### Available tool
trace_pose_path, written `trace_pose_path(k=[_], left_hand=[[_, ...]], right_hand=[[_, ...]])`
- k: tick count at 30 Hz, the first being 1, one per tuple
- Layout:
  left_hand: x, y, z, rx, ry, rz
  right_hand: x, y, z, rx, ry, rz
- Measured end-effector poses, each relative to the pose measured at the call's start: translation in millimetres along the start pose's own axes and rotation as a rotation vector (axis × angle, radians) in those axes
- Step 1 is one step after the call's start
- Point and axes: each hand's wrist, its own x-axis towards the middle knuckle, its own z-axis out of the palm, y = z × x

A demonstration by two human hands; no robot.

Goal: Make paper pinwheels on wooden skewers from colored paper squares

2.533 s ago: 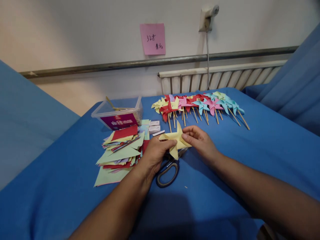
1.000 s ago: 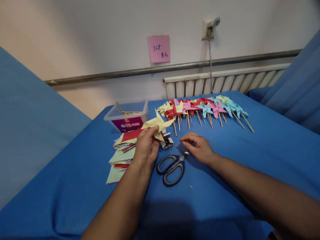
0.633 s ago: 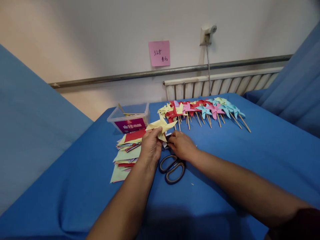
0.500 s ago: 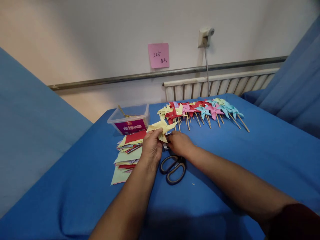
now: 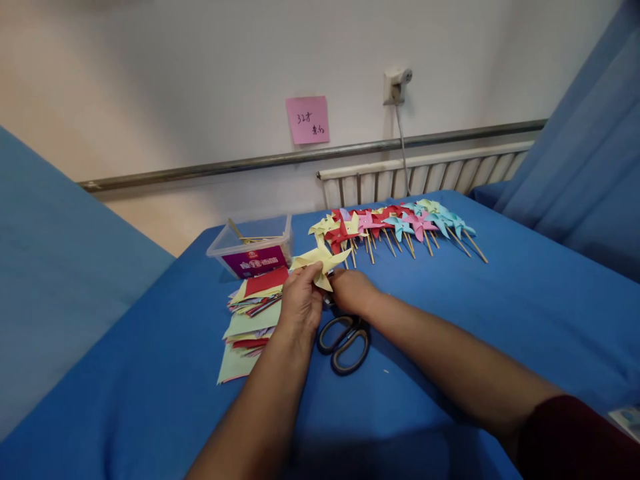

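My left hand [image 5: 303, 297] is closed on a pale yellow paper pinwheel [image 5: 325, 261], the thumb pressed near its centre. Right beside it, my right hand [image 5: 351, 291] reaches in behind the pinwheel's lower edge with its fingers curled. What those fingers hold, if anything, is hidden. Black-handled scissors [image 5: 345, 343] lie just below my right hand, their blades out of sight beneath it. Left of my left hand are stacks of coloured paper [image 5: 243, 360] in green, yellow and red.
Behind the paper stands a clear plastic box [image 5: 215, 250] with wooden sticks inside. Finished pinwheels [image 5: 400, 225] on sticks lie in a row at the back. A blue cloth [image 5: 450, 313] covers the table. Blue curtains [image 5: 585, 147] hang at both sides; a radiator [image 5: 440, 177] is behind.
The view has shifted slightly. My right hand has moved a little closer to the pinwheel, its fingers now more hidden behind it. My left hand keeps its hold on the pinwheel.
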Motion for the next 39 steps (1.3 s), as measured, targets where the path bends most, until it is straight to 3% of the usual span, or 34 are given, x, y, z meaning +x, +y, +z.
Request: trace_pose_path(k=[11,20,24,32,39], left_hand=[[0.3,0.2,1.1,0.040,-0.002,-0.007],[-2.3,-0.1,3.4,0.071,0.014,-0.026],[-3.4,-0.6,4.0,0.074,0.001,-0.026],[-8.2,-12.6,7.1,0.200,-0.018,-0.065],[-9.5,-14.1,8.6,0.193,-0.002,-0.072]], right_hand=[[-0.5,8.5,4.3,0.080,0.054,-0.004],[4.9,24.6,14.3,0.355,0.150,0.054],[0.1,45.2,15.9,0.506,0.220,0.103],[-33.9,108.7,14.4,0.495,0.031,-0.039],[-38.8,111.7,2.5,0.457,0.047,-0.044]])
